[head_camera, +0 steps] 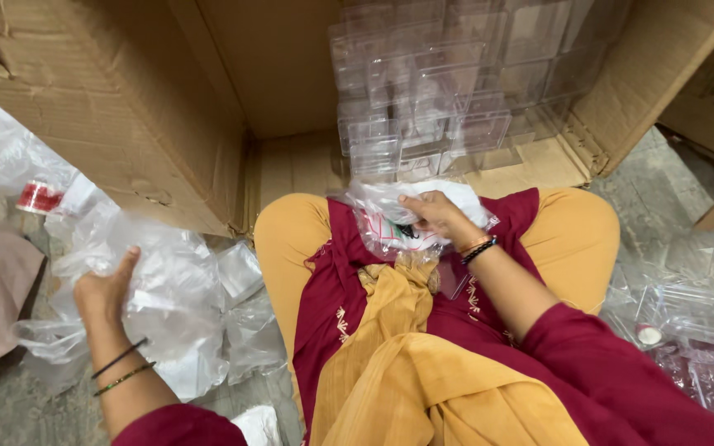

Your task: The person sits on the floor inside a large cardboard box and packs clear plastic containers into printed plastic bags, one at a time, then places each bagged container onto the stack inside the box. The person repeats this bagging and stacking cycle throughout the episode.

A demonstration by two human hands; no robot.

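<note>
Head view: a seated, cross-legged figure is seen from above, on a stone floor [663, 198] between flattened cardboard sheets [126, 107]. The right hand [431, 213] is closed on a small crinkled clear bag [390, 219], held over the lap just in front of the knees; red-and-white printed matter shows through the film, though what is inside cannot be made out. The left hand [107, 289] is laid, fingers spread, against a large clear plastic sack [167, 297] at the left side on the floor; no firm grip is seen there. The small bag lies nearest the right hand, well apart from the left, its longer side running roughly left to right across the lap. Straight ahead, beyond the knees, a stack of rigid clear plastic boxes [440, 91] is leaned against the cardboard, hard-edged and glossy. More such boxes [687, 330] are scattered by the right knee.
</note>
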